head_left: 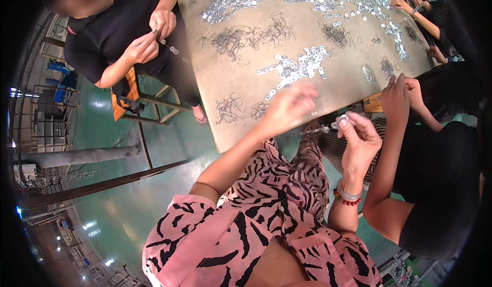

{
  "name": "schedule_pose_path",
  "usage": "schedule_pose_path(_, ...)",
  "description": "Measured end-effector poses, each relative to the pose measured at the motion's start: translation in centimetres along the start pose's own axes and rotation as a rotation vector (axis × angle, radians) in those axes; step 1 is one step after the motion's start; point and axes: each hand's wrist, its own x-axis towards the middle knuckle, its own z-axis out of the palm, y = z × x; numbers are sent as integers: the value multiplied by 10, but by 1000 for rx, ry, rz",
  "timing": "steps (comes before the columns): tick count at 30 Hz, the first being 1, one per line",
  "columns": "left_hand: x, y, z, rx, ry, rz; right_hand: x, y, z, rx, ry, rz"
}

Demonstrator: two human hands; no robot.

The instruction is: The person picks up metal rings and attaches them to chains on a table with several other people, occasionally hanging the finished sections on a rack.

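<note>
a wide tan desk (246,82) fills the upper middle, strewn with piles of small silver metal plates (300,67) and tangles of thin wire clips (230,108). below it is a green floor (123,210) and the person's lap in pink trousers with black stripes (277,195). a co-worker in black (118,31) sits on a wooden stool (136,100) at the left; another in black (441,184) sits close on the right. the person's left hand (289,108) is blurred over the desk's near edge, so i cannot tell whether it grips anything. the right hand (359,138), a beaded bracelet (347,196) at its wrist, pinches a small silver metal piece (342,120) between thumb and fingertips, just off the desk's edge above the lap.
</note>
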Motion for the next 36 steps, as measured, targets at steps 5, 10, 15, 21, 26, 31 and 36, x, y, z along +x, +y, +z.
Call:
schedule_pose_path(5,109,-33,-81,906,182,-445,1,4,-6,17,-44,19)
schedule_pose_path(10,144,-103,-93,1300,251,-258,1,5,-8,-26,-64,35)
schedule_pose_path(15,143,-112,-92,1322,158,-265,-1,1,-9,-62,-100,55)
schedule_pose_path(21,100,-81,-90,816,332,-101,-7,7,-7,-111,-73,45)
schedule_pose_path(26,39,14,-32,115,7,-198,-8,19,-9,-104,-76,26)
schedule_pose_path(31,-14,58,6,-186,-106,-172,-16,21,-2,-74,-91,18)
schedule_pose_path(36,-30,41,17,-99,-95,-165,-29,20,5,-120,-70,-26)
